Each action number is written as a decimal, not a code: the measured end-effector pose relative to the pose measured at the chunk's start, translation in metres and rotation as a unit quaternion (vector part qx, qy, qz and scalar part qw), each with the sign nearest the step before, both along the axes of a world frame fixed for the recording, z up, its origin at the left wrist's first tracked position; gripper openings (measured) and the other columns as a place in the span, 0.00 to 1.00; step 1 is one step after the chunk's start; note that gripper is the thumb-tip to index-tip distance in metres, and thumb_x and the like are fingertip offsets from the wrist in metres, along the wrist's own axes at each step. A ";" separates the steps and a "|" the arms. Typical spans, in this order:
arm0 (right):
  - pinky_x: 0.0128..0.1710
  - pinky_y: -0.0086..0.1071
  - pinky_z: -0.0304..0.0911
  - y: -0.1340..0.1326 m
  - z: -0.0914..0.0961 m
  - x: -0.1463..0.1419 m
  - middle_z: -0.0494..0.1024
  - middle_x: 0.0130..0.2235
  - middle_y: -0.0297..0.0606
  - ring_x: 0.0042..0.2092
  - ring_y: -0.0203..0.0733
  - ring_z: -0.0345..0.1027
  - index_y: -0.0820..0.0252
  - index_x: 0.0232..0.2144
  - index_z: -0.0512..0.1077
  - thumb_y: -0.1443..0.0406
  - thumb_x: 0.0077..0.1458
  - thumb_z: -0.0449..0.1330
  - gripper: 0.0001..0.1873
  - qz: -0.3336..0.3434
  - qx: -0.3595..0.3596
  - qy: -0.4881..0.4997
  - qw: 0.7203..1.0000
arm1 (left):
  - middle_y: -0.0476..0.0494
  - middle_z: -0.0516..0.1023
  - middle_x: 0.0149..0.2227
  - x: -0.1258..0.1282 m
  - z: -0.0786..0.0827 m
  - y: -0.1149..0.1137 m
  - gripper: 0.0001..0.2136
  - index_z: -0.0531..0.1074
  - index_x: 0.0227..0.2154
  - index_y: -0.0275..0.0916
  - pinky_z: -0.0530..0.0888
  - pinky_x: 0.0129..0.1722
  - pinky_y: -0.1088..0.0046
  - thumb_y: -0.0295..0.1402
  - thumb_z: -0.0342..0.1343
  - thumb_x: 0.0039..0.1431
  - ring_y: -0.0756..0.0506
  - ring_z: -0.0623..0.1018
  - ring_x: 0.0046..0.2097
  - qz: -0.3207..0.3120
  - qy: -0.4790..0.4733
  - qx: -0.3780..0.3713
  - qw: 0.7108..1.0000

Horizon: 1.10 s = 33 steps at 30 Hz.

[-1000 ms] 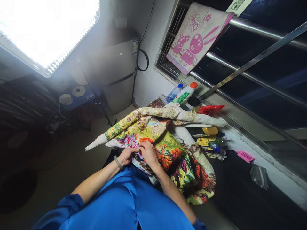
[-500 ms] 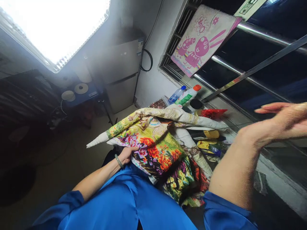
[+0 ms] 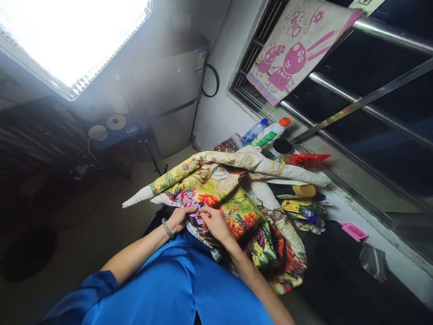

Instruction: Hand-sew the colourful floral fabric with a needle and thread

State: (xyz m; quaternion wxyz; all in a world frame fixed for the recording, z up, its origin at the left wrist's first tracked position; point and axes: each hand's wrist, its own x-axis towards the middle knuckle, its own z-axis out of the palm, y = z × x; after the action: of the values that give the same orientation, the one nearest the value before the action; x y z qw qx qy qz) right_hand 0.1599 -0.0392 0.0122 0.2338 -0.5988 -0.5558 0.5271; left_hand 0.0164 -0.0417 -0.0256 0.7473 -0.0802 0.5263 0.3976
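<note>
A large cross-stitch cloth with bright flowers and white edges lies across my lap, its upper edge rolled into a long tube. My left hand, with a bangle at the wrist, grips the cloth's near edge, thumb on top. Beside it, my right hand is closed in a pinch against the flowered face, close to the left thumb. Whatever is between those right fingertips is too small to make out. Folds of the cloth hang down at the right.
Beyond the cloth, a blue-capped bottle, an orange-capped bottle, a red packet and a yellow-lidded jar crowd the window ledge. A pink card lies at right. A bright lamp hangs upper left; a fridge stands behind.
My right hand has come down from the far right, where it was raised and stretched out, to the cloth beside my left hand. The left hand keeps its grip. The view has shifted slightly.
</note>
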 end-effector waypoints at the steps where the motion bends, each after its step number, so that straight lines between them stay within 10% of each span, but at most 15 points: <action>1: 0.22 0.28 0.57 -0.005 -0.004 -0.004 0.67 0.15 0.28 0.19 0.36 0.61 0.57 0.25 0.76 0.60 0.48 0.57 0.10 0.001 0.013 -0.017 1.000 | 0.40 0.82 0.23 0.000 0.000 0.000 0.12 0.77 0.21 0.34 0.78 0.46 0.62 0.16 0.72 0.34 0.35 0.84 0.38 0.001 0.001 -0.003 1.000; 33: 0.16 0.27 0.53 -0.009 -0.022 -0.010 0.66 0.12 0.29 0.14 0.34 0.55 0.59 0.24 0.78 0.57 0.50 0.56 0.15 -0.047 0.017 0.008 0.999 | 0.40 0.84 0.26 0.001 0.012 0.002 0.13 0.81 0.30 0.33 0.80 0.42 0.63 0.21 0.73 0.38 0.37 0.84 0.36 0.002 0.026 0.015 1.000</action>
State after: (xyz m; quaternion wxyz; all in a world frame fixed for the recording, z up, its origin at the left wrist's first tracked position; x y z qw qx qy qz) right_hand 0.1504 -0.0487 -0.0098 0.2729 -0.6161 -0.5336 0.5111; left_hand 0.0177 -0.0399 -0.0132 0.7335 -0.0597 0.5396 0.4089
